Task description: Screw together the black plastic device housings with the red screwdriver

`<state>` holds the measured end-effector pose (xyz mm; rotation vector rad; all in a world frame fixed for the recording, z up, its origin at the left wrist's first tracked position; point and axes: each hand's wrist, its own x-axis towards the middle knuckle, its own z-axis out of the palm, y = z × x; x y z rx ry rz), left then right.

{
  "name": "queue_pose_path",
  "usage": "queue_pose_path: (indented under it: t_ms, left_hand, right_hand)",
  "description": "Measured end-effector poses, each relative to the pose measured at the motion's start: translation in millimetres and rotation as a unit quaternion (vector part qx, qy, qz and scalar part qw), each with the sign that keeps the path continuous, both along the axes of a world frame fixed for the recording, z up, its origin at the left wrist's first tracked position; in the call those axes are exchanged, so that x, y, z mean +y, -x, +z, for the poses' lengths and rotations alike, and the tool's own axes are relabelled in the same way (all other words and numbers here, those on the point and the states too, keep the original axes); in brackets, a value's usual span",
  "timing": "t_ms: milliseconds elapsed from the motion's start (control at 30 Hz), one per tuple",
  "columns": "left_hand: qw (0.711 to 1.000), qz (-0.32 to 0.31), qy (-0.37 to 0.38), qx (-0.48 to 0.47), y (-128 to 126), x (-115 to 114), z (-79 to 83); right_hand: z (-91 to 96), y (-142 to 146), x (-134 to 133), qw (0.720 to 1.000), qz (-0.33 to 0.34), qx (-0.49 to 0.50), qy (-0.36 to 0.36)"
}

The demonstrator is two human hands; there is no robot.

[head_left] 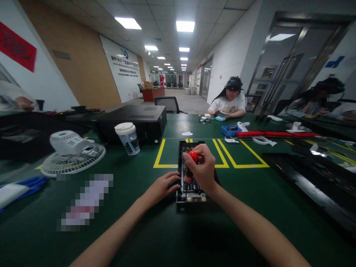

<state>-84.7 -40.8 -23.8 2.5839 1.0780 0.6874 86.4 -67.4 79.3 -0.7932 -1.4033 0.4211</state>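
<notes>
In the middle of the table lies a narrow black tray-like case (182, 196), its long side pointing away from me, with several small metallic pieces in its slots. My right hand (204, 167) is over the case, its thumb and fingers closed around the red rounded top of a red-and-black screwdriver (192, 157), which stands roughly upright. A lower red part of it shows inside the case; its tip is hidden. My left hand (164, 187) rests at the case's left edge, fingers stretched out and touching the side, holding nothing.
Leftward are a white fan (69, 152), a lidded clear cup (128, 139) and a big black box (130, 118). Yellow tape (167, 166) marks the green table. A long black panel (308, 189) lies right. Across sit a blue tray (230, 130) and a person (229, 100).
</notes>
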Motion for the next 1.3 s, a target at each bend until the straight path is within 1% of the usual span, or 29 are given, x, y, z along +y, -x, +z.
queue_pose_path:
  t_ms: [133, 300, 467, 667, 833, 1033, 1200, 1300]
  left_hand:
    - [1.000, -0.001, 0.001, 0.004, 0.3, 0.7, -1.2]
    - [1.000, -0.001, 0.003, 0.003, 0.4, 0.0, -0.3]
    - [1.000, -0.001, 0.002, 0.004, 0.7, -0.4, 0.5]
    - [1.000, -0.006, -0.007, -0.003, 1.1, -0.3, 0.8]
    - [1.000, -0.003, -0.005, 0.003, 1.2, 0.1, -0.1]
    - [1.000, -0.003, -0.005, -0.001, 1.2, 0.4, -0.8]
    - [1.000, -0.004, -0.001, -0.001, 1.3, 0.1, 0.1]
    - [1.000, -0.003, 0.000, 0.000, 1.3, -0.1, 0.2]
  right_hand:
    - [-0.9, 0.8, -0.6, 1.000, -0.006, 0.023, 0.006]
    - [-2.3, 1.5, -1.4, 0.999, 0.008, 0.038, 0.030]
    - [-2.1, 4.8, -4.2, 0.995, 0.062, 0.070, 0.039]
    - [-1.0, 6.3, -3.5, 0.987, 0.104, 0.103, 0.068]
    - [-1.5, 7.0, 3.3, 0.970, 0.165, 0.154, 0.093]
    - [-2.8, 7.0, 7.9, 0.946, 0.231, 0.205, 0.101]
    - [-4.8, 5.5, 9.5, 0.936, 0.270, 0.191, 0.123]
    - [-6.0, 4.1, 12.0, 0.925, 0.307, 0.176, 0.135]
